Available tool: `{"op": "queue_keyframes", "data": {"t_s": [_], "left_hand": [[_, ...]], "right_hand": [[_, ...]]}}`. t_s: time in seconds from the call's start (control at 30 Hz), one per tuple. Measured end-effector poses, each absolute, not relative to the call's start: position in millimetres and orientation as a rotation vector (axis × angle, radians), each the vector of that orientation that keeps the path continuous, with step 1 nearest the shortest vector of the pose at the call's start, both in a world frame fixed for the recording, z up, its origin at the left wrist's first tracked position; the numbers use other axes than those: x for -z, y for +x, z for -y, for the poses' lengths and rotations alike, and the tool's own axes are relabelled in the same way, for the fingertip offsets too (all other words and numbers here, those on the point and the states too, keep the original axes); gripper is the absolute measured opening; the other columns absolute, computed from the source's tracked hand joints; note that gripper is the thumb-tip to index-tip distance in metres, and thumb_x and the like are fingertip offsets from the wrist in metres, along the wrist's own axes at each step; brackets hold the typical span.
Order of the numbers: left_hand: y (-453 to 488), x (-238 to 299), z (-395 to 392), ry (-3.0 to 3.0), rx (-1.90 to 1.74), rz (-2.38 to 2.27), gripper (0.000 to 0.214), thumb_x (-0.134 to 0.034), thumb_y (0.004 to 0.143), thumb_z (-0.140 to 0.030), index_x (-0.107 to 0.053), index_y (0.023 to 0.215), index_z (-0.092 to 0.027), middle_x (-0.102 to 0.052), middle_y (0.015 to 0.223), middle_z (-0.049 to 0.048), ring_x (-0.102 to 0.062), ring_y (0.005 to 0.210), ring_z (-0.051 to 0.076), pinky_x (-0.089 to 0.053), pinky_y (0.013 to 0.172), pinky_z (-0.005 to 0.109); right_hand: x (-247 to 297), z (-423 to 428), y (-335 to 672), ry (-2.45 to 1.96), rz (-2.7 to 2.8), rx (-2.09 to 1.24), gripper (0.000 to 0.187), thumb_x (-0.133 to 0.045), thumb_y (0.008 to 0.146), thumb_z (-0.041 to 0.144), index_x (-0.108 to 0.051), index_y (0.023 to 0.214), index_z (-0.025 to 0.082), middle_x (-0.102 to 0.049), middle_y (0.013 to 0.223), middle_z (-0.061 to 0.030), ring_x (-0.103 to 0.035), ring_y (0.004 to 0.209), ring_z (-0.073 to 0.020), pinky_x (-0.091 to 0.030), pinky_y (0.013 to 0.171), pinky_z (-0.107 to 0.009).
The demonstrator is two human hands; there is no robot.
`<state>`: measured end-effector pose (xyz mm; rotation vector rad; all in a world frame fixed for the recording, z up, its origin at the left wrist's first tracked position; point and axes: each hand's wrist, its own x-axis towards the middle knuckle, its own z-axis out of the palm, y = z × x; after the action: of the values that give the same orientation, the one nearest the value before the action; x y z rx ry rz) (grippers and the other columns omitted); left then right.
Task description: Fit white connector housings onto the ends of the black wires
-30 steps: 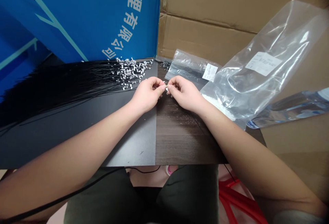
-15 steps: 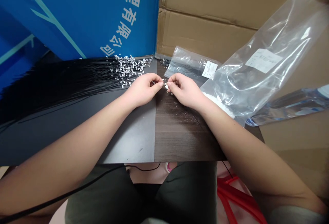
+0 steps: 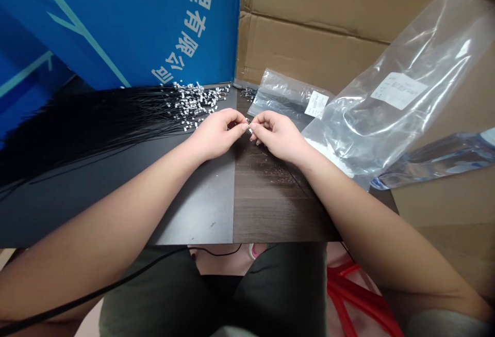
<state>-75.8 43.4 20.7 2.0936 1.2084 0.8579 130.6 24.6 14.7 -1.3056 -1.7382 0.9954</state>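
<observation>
My left hand [image 3: 222, 133] is closed in a pinch, thumb against forefinger; whatever is between the tips is too small to make out. Fingertip to fingertip with it, my right hand [image 3: 276, 134] also pinches, and a small white plastic piece [image 3: 250, 130] shows at its fingers. Left of my left hand lies a large bundle of thin black wires [image 3: 96, 117], with many small white connectors [image 3: 197, 100] at their ends. A clear plastic bag [image 3: 386, 115] with a white label rests beside my right hand, and small white pieces show in its lower end.
A smaller clear bag [image 3: 284, 94] with dark contents lies behind my right hand. A water bottle [image 3: 436, 159] lies at the right. A blue printed panel [image 3: 127, 17] and a brown cardboard wall [image 3: 309, 27] stand behind the dark table [image 3: 270, 213].
The fingertips of my two hands have come together, and less of the white piece shows between them. The wires and bags stay in place.
</observation>
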Motion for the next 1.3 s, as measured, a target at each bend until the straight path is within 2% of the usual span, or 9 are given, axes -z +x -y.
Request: {"op": "queue_keyframes", "data": {"t_s": [0.2, 0.37, 0.57, 0.83, 1.13, 1.3], "left_hand": [[-74.7, -21.6, -44.6, 1.666, -0.944, -1.142, 0.014, -0.072, 0.092, -0.031, -0.072, 0.089, -0.017, -0.071, 0.077, 0.0031, -0.063, 0.070, 0.015, -0.048, 0.067, 0.029], [-70.4, -21.3, -43.6, 1.395, -0.997, -1.100, 0.010, -0.075, 0.090, -0.023, -0.072, 0.083, -0.016, -0.070, 0.074, 0.0030, -0.063, 0.066, 0.011, -0.045, 0.061, 0.024], [-68.4, -18.9, -44.9, 1.280, -1.028, -1.075, 0.008, -0.077, 0.086, -0.020, -0.072, 0.081, -0.016, -0.071, 0.077, 0.0028, -0.063, 0.066, 0.010, -0.046, 0.061, 0.023], [-68.4, -20.6, -43.2, 1.258, -1.016, -1.082, 0.009, -0.079, 0.084, -0.023, -0.072, 0.082, -0.017, -0.071, 0.078, 0.0026, -0.063, 0.068, 0.011, -0.049, 0.066, 0.026], [-67.9, -19.7, -42.3, 1.261, -1.022, -1.067, 0.008, -0.078, 0.085, -0.022, -0.072, 0.082, -0.017, -0.073, 0.084, 0.0042, -0.062, 0.069, 0.011, -0.049, 0.065, 0.025], [-67.3, -21.1, -40.0, 1.250, -1.012, -1.059, 0.009, -0.078, 0.086, -0.023, -0.072, 0.082, -0.017, -0.073, 0.085, 0.0044, -0.063, 0.070, 0.011, -0.049, 0.066, 0.026]], "right_hand": [[-21.1, -23.4, 127.8, -1.286, 1.592, -1.096, 0.014, -0.066, 0.103, 0.018, -0.063, 0.090, 0.020, -0.074, 0.074, -0.0005, -0.064, 0.061, -0.0101, -0.049, 0.061, -0.025], [-19.2, -23.4, 126.1, -1.240, 1.517, -1.218, 0.013, -0.068, 0.101, 0.019, -0.064, 0.088, 0.019, -0.074, 0.072, -0.0011, -0.062, 0.058, -0.0089, -0.048, 0.056, -0.022], [-18.6, -22.3, 123.7, -1.169, 1.415, -1.334, 0.006, -0.072, 0.097, 0.018, -0.067, 0.094, 0.018, -0.072, 0.069, 0.0013, -0.058, 0.054, -0.0078, -0.043, 0.050, -0.020], [-16.0, -21.9, 125.1, -1.137, 1.417, -1.339, 0.018, -0.078, 0.099, 0.035, -0.068, 0.093, 0.020, -0.068, 0.067, 0.0031, -0.053, 0.054, -0.0074, -0.041, 0.051, -0.021], [-17.0, -21.2, 122.0, -1.147, 1.451, -1.264, 0.017, -0.071, 0.101, 0.025, -0.066, 0.086, 0.018, -0.069, 0.066, 0.0019, -0.055, 0.053, -0.0070, -0.041, 0.051, -0.021], [-16.6, -22.6, 121.9, -1.195, 1.430, -1.251, 0.012, -0.069, 0.098, 0.018, -0.067, 0.086, 0.018, -0.070, 0.065, 0.0021, -0.056, 0.053, -0.0073, -0.041, 0.052, -0.021]]}}
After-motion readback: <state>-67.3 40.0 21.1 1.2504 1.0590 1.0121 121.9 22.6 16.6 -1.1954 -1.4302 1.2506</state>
